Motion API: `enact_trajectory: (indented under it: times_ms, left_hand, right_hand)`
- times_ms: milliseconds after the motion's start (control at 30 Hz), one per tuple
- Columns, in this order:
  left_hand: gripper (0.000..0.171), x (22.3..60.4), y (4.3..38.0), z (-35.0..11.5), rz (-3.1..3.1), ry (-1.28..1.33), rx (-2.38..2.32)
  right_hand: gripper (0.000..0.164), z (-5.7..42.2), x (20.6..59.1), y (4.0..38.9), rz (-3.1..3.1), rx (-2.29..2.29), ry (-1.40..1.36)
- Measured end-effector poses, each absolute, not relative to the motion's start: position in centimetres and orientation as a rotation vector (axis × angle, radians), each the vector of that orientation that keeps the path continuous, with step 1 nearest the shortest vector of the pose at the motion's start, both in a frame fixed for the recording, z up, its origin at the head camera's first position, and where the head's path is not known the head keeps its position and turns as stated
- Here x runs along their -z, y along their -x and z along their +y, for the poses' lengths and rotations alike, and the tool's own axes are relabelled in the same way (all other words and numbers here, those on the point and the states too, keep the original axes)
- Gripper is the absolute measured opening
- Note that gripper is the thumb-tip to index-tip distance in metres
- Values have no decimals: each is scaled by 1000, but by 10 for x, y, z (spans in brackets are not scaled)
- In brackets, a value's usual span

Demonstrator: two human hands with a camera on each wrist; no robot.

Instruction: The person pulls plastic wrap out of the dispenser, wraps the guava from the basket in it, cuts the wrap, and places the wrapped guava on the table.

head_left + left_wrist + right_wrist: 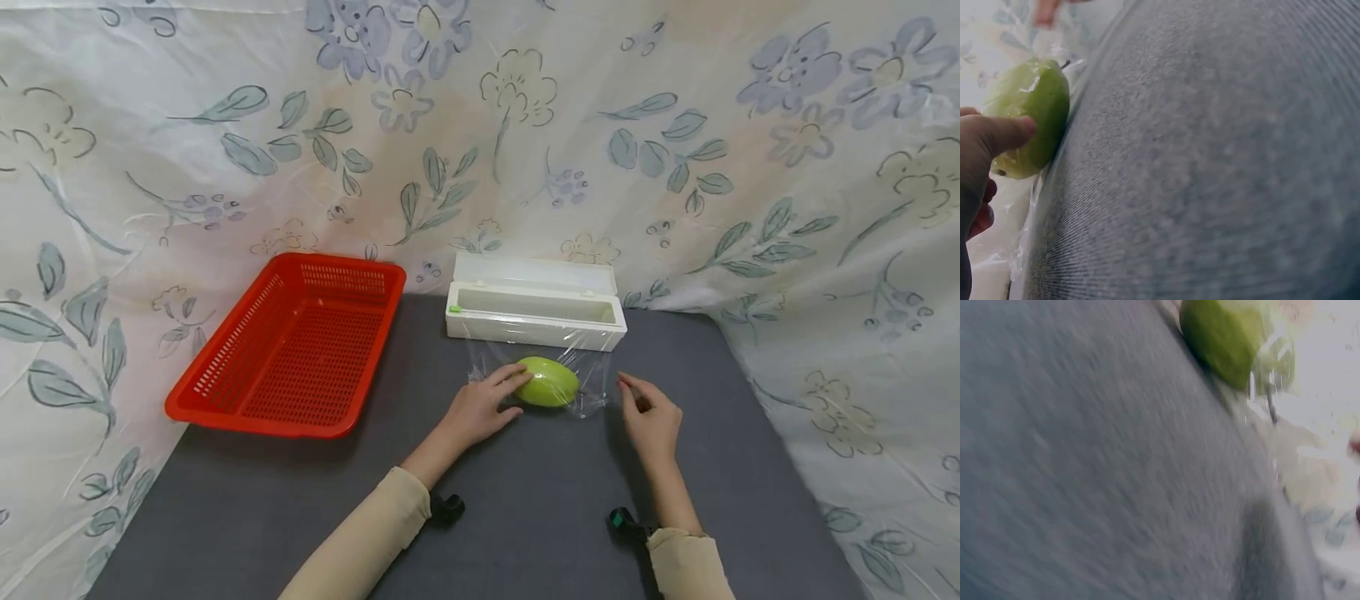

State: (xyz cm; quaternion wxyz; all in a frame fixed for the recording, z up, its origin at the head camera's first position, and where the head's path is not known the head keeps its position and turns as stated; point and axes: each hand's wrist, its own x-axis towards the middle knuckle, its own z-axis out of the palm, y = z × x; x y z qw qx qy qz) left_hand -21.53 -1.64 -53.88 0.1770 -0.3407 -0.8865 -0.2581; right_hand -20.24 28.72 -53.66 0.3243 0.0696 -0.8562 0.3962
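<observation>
A glossy green oval fruit (550, 383) with a dark stem lies on its side under clear plastic wrap (594, 392). My left hand (480, 408) rests its outstretched fingertips on the fruit's left end. In the left wrist view my left thumb (1013, 132) appears in front of the fruit (1032, 112). My right hand (651, 421) hovers just right of the wrap's edge, its fingers bent and thumb near the index finger; I see nothing in it. Only its fingertips (1355, 445) show in the right wrist view, apart from the fruit (1229, 340).
Behind the fruit stands a long white wrap dispenser (536, 327), its lid raised, with wrap coming over its front edge. At the left sits a red plastic basket (270, 427). A dark grey cloth (517, 517) covers the table; floral fabric (480, 150) hangs behind.
</observation>
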Motion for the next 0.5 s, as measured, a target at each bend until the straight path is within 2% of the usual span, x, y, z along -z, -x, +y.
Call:
enact_trajectory:
  times_ms: [133,200,333,500]
  left_hand:
    - [65,539,215,-11,-2521,924,639]
    - [67,540,214,-8,-2532,901,604]
    - [74,541,214,-4,-2559,877,587]
    - [82,544,214,0,-2611,824,602]
  right_hand:
    - [38,274,535,200,-2220,-961,-620]
    - [51,267,537,200,-2272,-874,-745]
    - [67,257,546,203,-2349,-762,-786]
    - [73,256,553,208,-2366,-759,-776]
